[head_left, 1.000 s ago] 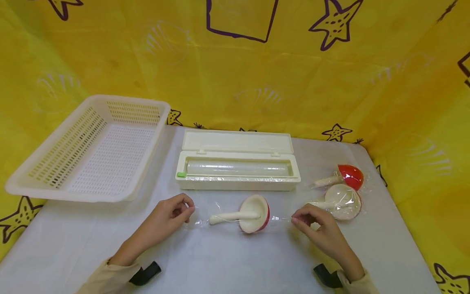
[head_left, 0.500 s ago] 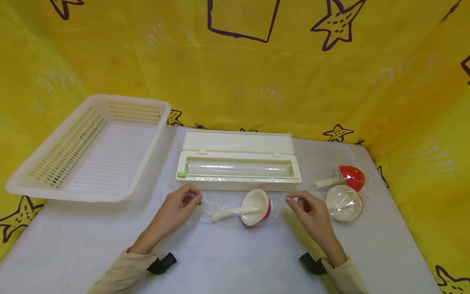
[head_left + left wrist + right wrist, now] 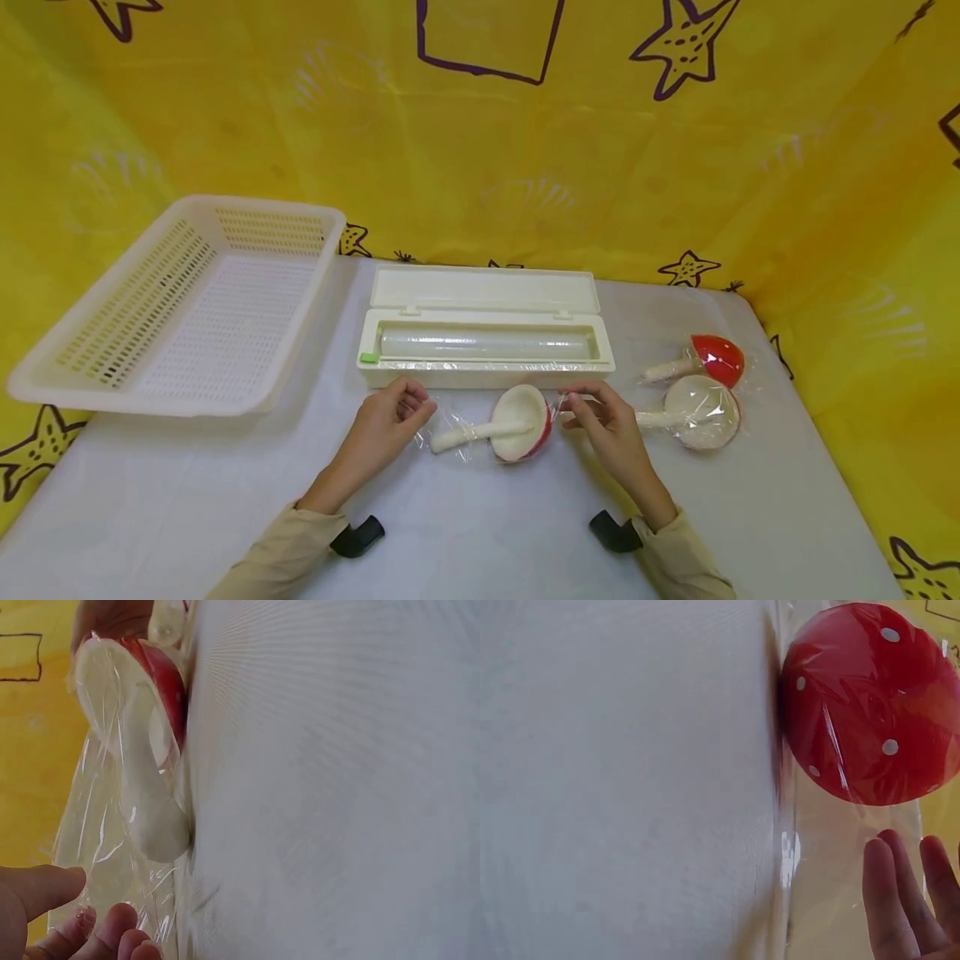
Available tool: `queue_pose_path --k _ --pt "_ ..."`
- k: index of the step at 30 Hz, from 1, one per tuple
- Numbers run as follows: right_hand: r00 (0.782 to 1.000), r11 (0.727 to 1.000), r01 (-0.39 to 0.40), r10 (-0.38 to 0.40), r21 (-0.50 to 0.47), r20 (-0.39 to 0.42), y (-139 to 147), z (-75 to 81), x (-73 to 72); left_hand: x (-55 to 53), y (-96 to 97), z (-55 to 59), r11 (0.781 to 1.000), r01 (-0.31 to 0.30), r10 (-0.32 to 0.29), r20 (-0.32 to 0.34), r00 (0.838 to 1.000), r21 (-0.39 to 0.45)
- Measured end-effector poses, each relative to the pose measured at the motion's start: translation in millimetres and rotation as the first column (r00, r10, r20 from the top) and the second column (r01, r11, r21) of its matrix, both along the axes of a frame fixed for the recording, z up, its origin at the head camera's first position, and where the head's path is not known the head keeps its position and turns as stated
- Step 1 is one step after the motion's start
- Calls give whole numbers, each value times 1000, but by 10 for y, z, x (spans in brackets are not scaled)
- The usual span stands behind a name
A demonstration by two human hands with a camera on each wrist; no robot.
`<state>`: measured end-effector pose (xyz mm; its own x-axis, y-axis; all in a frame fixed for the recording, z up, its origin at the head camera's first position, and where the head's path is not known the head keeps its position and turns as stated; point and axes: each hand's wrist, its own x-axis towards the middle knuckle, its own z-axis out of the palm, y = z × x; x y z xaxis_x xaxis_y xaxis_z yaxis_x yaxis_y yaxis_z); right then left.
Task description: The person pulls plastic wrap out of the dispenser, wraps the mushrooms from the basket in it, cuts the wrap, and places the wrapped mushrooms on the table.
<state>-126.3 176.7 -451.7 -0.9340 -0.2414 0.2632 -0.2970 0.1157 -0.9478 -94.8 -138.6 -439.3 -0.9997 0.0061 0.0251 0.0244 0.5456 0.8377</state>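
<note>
A mushroom-shaped ladle [image 3: 519, 425], cream inside with a white-dotted red outside, lies on its side wrapped in clear cling film [image 3: 97, 847]. Its handle points left. My left hand [image 3: 382, 429] is just beyond the handle end, thumb and forefinger at the film's raised left edge. On the bowl side my right hand [image 3: 607, 425] pinches the film's other edge in the head view. Crinkled film stands up beside the handle in the left wrist view. In the right wrist view the dotted red bowl [image 3: 870, 705] fills the top right, with fingertips [image 3: 879, 855] below it.
Behind the ladle stands an open cream dispenser box [image 3: 486, 379] with a film roll [image 3: 486, 342] and a green slider [image 3: 370, 357]. A white perforated basket [image 3: 142, 400] sits at the left. Two film-wrapped ladles, one red side up [image 3: 720, 360], one bowl up [image 3: 705, 412], lie right.
Both hands have moved inward toward the ladle, bringing the film ends in closer to its handle and bowl. The ladle has shifted slightly toward the box.
</note>
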Motion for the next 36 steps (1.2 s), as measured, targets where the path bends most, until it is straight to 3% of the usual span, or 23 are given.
queue_pose_path --k 5,12,17,25,32,36 --pt "999 999 -16 18 -46 51 -3 -20 -12 -23 -31 -23 998 -12 11 -8 1000 -56" --pt "971 994 106 -104 1 217 2 -11 -19 -37 -65 -46 994 -25 22 -20 1000 -110" --pt "975 996 62 -48 -57 217 7 -43 -38 -42 -56 -54 995 -7 3 -40 999 -95" --pt "972 992 -92 108 -85 207 -13 -51 -22 -26 -19 -85 983 173 -177 -88 980 -57" --pt "934 976 -216 202 13 294 -15 -41 27 22 -27 -82 937 333 -334 6 943 -108" --pt "917 947 -311 278 77 287 -30 -58 37 49 -36 -86 910 361 -367 8 930 -203"
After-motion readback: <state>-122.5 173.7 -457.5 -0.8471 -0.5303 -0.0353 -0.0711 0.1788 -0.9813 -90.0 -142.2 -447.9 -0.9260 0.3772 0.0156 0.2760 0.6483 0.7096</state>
